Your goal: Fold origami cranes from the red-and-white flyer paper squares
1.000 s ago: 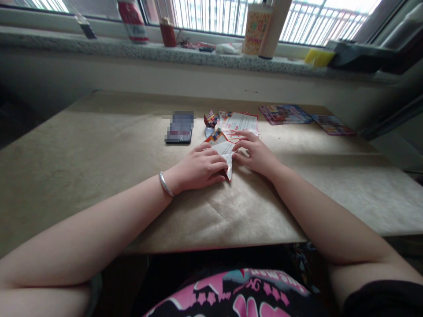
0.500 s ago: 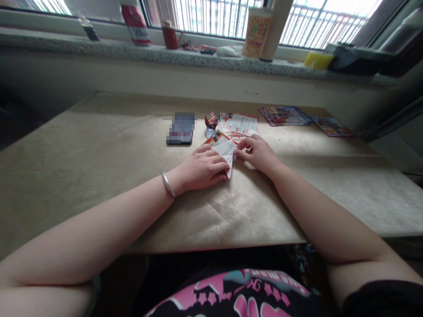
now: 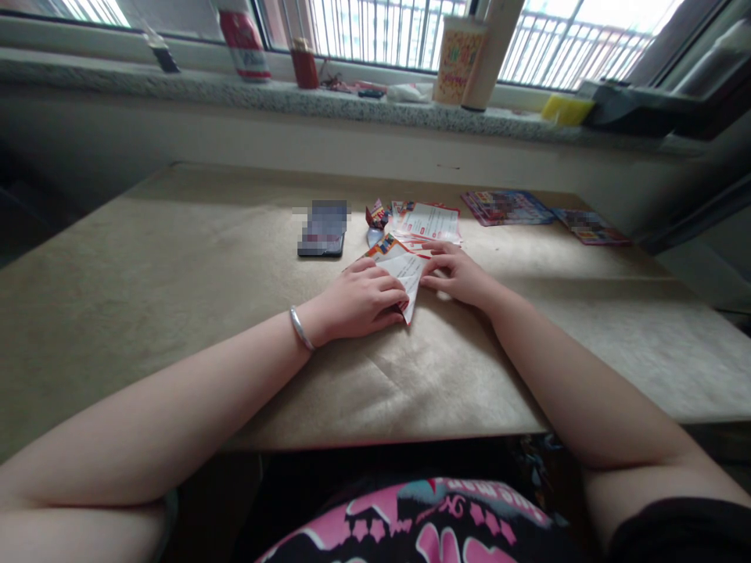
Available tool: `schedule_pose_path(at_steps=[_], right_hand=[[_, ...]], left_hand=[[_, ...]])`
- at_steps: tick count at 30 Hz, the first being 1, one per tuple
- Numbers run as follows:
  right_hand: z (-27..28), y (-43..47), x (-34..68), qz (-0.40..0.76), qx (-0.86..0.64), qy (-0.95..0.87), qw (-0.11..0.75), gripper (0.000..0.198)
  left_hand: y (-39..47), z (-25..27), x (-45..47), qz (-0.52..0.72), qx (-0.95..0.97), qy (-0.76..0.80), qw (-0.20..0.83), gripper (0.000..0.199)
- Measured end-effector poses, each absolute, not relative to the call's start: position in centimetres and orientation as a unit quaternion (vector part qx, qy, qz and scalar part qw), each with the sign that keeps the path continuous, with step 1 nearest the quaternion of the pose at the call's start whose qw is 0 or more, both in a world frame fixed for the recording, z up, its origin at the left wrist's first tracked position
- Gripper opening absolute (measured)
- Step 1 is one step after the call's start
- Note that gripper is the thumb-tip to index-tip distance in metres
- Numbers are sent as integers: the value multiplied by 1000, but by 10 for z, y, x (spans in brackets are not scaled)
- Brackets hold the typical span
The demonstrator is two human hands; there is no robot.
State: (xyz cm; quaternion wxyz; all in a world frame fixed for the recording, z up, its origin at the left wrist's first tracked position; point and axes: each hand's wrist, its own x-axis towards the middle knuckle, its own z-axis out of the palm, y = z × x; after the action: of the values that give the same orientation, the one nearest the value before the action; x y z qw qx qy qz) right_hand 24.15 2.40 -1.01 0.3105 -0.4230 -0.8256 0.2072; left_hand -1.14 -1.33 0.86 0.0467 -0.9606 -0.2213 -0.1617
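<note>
A partly folded paper sheet [image 3: 409,270], white with print and an orange-and-blue printed corner, lies on the table in front of me. My left hand [image 3: 369,297] rests over its left side, fingers curled on it and holding it; a silver bangle circles that wrist. The lower tip of the paper pokes out past these fingers. At the paper's right edge is my right hand [image 3: 458,274], its fingers apart and the fingertips touching or very near the edge. Just beyond the sheet stands a small folded paper piece [image 3: 377,214] on a silvery round object [image 3: 375,235].
Several printed sheets [image 3: 431,221] lie behind the folded paper. A phone [image 3: 322,231] is to the left. Colourful cards [image 3: 508,208] and another pile [image 3: 591,227] lie at the back right. On the windowsill stand a red-and-white can [image 3: 245,45] and a patterned cup [image 3: 459,61].
My right hand's fingers have spread from a pinch at the paper's edge and moved slightly right. More of the paper's right side shows. The left hand has stayed in place.
</note>
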Motion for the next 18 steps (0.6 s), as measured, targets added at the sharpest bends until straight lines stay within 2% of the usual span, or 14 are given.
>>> schedule_pose_path(at_steps=[8, 18], right_hand=[[-12, 33, 260, 182, -436, -836, 279, 6], [-10, 27, 245, 167, -501, -794, 302, 14]], left_hand=[[-13, 7, -12, -169, -958, -224, 53, 29], [-13, 8, -12, -168, -961, -214, 52, 29]])
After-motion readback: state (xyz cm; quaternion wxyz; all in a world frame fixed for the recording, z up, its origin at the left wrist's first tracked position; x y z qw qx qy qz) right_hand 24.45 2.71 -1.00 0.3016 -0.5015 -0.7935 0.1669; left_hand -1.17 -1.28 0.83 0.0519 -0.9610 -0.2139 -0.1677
